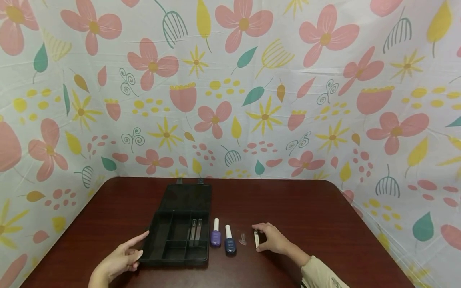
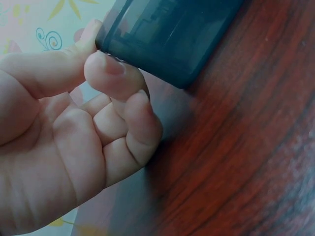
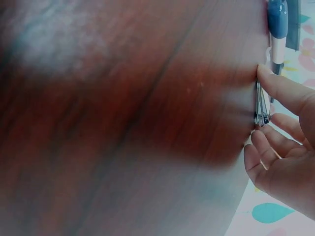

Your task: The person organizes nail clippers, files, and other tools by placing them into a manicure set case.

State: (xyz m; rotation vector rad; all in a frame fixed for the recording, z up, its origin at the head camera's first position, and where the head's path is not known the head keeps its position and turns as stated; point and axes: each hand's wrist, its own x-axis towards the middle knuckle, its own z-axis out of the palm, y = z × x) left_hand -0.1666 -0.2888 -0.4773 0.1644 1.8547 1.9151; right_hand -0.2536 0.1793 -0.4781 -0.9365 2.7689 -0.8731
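Note:
My left hand [image 1: 117, 260] grips the near left corner of a black plastic case [image 1: 154, 244], thumb and forefinger at its edge. In the left wrist view, the other fingers curl under beside the case wall [image 2: 167, 59]. The case lies with its lid [image 1: 185, 197] folded back. On the right, my right hand [image 1: 276, 240] pinches a nail clipper [image 1: 256, 239] lengthwise between thumb and fingers, at the tabletop. The right wrist view shows the clipper's metal levers [image 3: 261, 105] from the side, the thumb at one end and fingertips at the other.
Two slim metal tools [image 1: 195, 231] lie in a right compartment of the case. Beside it are a purple nail polish bottle [image 1: 215, 238], a dark blue one [image 1: 230, 245] and small clear pieces [image 1: 243, 240]. A flowered cloth [image 1: 230, 120] hangs behind the dark red table [image 1: 302, 208].

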